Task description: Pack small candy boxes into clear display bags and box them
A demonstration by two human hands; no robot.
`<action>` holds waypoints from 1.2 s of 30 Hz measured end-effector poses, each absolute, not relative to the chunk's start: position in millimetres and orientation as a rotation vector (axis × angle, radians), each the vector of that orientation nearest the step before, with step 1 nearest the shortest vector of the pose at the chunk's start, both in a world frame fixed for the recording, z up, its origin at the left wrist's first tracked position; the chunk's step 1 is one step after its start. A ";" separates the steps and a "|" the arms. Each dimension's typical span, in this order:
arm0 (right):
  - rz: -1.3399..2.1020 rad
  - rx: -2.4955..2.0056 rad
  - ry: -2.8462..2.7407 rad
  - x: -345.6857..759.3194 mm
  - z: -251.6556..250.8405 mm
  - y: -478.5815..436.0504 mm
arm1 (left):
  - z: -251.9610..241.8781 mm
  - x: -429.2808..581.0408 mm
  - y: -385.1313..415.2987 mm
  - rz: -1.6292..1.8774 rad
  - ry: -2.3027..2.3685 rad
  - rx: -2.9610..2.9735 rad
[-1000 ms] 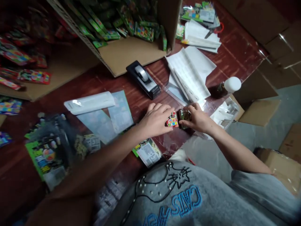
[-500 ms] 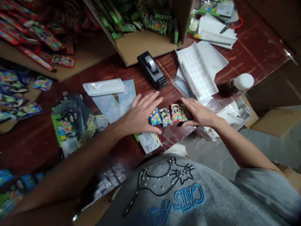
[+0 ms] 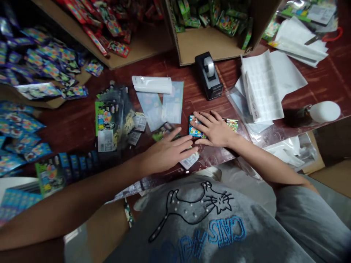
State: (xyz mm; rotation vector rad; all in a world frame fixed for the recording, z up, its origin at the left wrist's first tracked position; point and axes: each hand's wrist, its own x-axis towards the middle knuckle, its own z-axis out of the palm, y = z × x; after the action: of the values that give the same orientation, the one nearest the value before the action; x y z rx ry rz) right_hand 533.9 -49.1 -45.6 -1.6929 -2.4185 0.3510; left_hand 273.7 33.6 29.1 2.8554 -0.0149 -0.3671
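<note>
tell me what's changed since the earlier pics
The left hand has drawn back leftward, away from the blue box. The right hand has moved left, partly uncovering the green box and reaching onto the blue one. The tape dispenser stayed put.

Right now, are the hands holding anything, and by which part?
Nothing looks gripped: the right hand is spread over the small boxes; the left hand is open.

left-end box [image 3: 192,130]: blue, multicolour print | right-end box [image 3: 232,124]: green, multicolour print | table [image 3: 177,72]: dark red-brown, lighter streaks | tape dispenser [image 3: 210,82]: black | label sheet [image 3: 263,89]: white, pale grey grid | bottle cap [image 3: 325,111]: white | shirt [image 3: 194,228]: grey, black cat outline, white beads, blue lettering
</note>
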 end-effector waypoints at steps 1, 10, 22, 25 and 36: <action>0.354 -1.677 -2.417 534.9 -45.3 -49.7 | 33.8 272.3 27.4 -0.361 0.109 2.870; 0.330 -1.748 -2.327 532.0 -45.3 -49.3 | 3.5 238.4 -2.4 -0.267 1.100 2.663; 0.041 -1.538 -2.284 532.7 -53.2 -57.7 | -20.2 224.5 2.6 -0.010 1.060 2.590; 0.181 -1.337 -2.475 531.8 -50.9 -59.5 | -24.2 221.5 6.4 0.049 1.045 2.605; 0.496 -1.255 -2.373 536.1 -44.9 -61.9 | -29.2 231.0 11.3 0.078 0.907 2.593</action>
State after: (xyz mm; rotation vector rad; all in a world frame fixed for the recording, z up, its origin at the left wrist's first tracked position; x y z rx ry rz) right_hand 536.1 -61.9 -44.9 -1.2552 -2.3726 0.4964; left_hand 231.0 11.3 -29.2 2.5934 0.9072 0.0782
